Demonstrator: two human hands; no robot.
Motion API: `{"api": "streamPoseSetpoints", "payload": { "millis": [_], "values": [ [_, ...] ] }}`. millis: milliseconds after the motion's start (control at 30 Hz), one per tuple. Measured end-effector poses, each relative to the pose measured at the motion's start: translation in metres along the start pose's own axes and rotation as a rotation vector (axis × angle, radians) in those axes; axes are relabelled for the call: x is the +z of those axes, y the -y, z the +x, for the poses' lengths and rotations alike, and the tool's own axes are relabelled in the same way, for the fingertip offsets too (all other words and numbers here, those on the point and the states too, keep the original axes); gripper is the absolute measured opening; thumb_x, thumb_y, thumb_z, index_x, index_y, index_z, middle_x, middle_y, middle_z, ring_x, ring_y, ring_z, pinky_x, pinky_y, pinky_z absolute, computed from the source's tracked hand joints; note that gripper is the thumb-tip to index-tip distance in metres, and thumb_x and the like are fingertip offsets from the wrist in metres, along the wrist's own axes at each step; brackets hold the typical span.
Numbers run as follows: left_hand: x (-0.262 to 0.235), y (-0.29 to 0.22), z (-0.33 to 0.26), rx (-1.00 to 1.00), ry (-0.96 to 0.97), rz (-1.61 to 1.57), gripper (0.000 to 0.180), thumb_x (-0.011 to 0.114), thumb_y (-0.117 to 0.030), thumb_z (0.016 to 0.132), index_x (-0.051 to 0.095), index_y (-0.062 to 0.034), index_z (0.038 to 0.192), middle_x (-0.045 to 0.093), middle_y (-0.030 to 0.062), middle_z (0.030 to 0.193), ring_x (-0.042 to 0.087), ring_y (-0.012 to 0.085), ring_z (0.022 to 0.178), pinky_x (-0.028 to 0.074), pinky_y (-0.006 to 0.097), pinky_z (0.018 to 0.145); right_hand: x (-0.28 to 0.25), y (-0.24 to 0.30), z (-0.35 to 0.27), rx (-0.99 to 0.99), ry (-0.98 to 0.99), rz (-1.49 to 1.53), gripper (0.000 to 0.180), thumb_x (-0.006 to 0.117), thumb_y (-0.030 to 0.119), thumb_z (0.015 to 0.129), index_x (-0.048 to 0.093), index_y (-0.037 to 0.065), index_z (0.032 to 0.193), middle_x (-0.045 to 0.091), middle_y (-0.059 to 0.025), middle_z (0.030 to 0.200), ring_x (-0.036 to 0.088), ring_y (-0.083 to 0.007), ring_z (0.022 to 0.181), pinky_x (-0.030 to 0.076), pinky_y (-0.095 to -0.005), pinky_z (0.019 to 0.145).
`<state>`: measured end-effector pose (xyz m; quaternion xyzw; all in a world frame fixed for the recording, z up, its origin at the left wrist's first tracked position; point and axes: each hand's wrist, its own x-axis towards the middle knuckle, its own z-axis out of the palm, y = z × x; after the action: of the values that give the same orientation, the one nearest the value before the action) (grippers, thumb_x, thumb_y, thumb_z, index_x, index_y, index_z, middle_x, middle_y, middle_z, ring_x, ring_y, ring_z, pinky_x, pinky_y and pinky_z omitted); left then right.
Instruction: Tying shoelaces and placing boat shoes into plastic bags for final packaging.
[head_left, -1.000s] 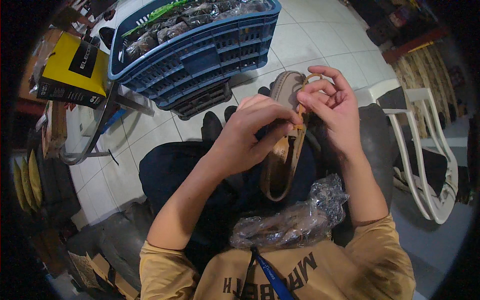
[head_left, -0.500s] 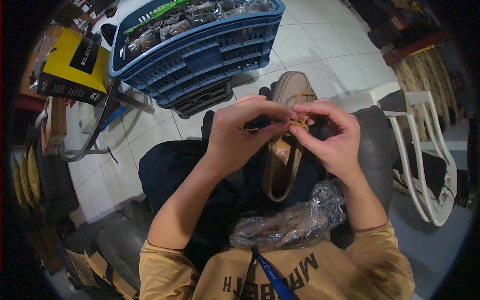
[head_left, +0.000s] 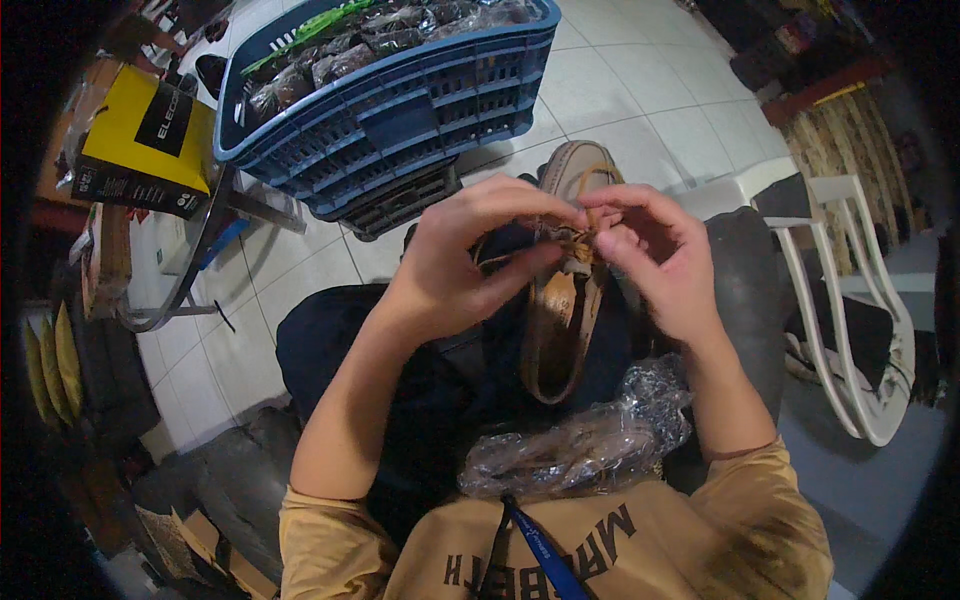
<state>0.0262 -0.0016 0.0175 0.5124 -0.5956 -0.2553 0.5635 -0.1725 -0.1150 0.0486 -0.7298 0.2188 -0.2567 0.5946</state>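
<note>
A beige boat shoe [head_left: 556,318] lies on my dark-trousered lap, its toe pointing away and its open heel toward me. Over its front, both hands are at the tan lace [head_left: 581,247], which is bunched into loops or a knot; the exact shape is partly hidden by fingers. My left hand [head_left: 450,255] pinches lace from the left, a length of it trailing beneath the palm. From the right, my right hand [head_left: 668,262] grips the lace between thumb and fingers, with a loop rising toward the toe. Nearer my body, a shoe-like item in clear plastic wrap [head_left: 570,450] rests on my lap.
A blue plastic crate [head_left: 400,120] filled with plastic-wrapped items stands ahead on a black base. Left of it, a yellow and black box [head_left: 140,140] sits by a metal-framed table. A white plastic chair [head_left: 840,300] is at the right. Tiled floor [head_left: 620,85] lies beyond.
My left hand has opened wider and shifted slightly left, while the right fingers curl more around the lace. The lace now looks more bunched, and its loop stands higher near the toe.
</note>
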Motion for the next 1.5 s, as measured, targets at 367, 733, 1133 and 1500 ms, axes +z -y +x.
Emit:
{"api": "streamPoseSetpoints", "payload": {
  "millis": [367,733,1133,1500],
  "values": [
    [0.006,0.007,0.007,0.269,0.088,0.283,0.025,0.079,-0.004,0.084,0.075,-0.0084,0.109,0.074,0.0033,0.107,0.067,0.0263,0.101,0.049,0.04,0.095,-0.007,-0.011,0.006,0.066,-0.083,0.216,0.029,0.072,0.004,0.098,0.063,0.0,0.126,0.073,-0.0047,0.099,0.068,-0.0073,0.088,0.053,-0.021,0.071],
    [0.018,0.009,-0.001,0.195,0.005,0.188,0.022,0.081,-0.003,0.081,0.078,-0.011,0.101,0.076,-0.0006,0.1,0.064,0.0222,0.095,0.049,0.036,0.093,-0.003,-0.011,0.011,-0.023,-0.196,0.215,0.035,0.074,-0.002,0.094,0.059,0.0,0.126,0.071,-0.0058,0.098,0.068,-0.0079,0.085,0.055,-0.0218,0.069],
    [0.02,0.012,-0.005,0.175,-0.01,0.171,0.034,0.08,-0.003,0.083,0.075,-0.0086,0.116,0.076,0.0034,0.109,0.065,0.0231,0.103,0.048,0.037,0.095,-0.01,-0.004,0.006,-0.022,-0.198,0.06,0.036,0.074,-0.001,0.094,0.061,0.002,0.127,0.07,-0.0055,0.099,0.066,-0.0082,0.089,0.054,-0.0212,0.074],
    [0.024,0.019,-0.002,0.234,-0.066,0.187,0.038,0.075,0.001,0.082,0.071,-0.0087,0.118,0.075,0.0051,0.11,0.067,0.0246,0.102,0.044,0.038,0.096,-0.011,-0.01,-0.018,-0.288,-0.138,-0.561,0.014,0.079,0.001,0.079,0.07,0.002,0.09,0.069,-0.0078,0.095,0.065,-0.017,0.081,0.051,-0.0281,0.067]
  ]
}}
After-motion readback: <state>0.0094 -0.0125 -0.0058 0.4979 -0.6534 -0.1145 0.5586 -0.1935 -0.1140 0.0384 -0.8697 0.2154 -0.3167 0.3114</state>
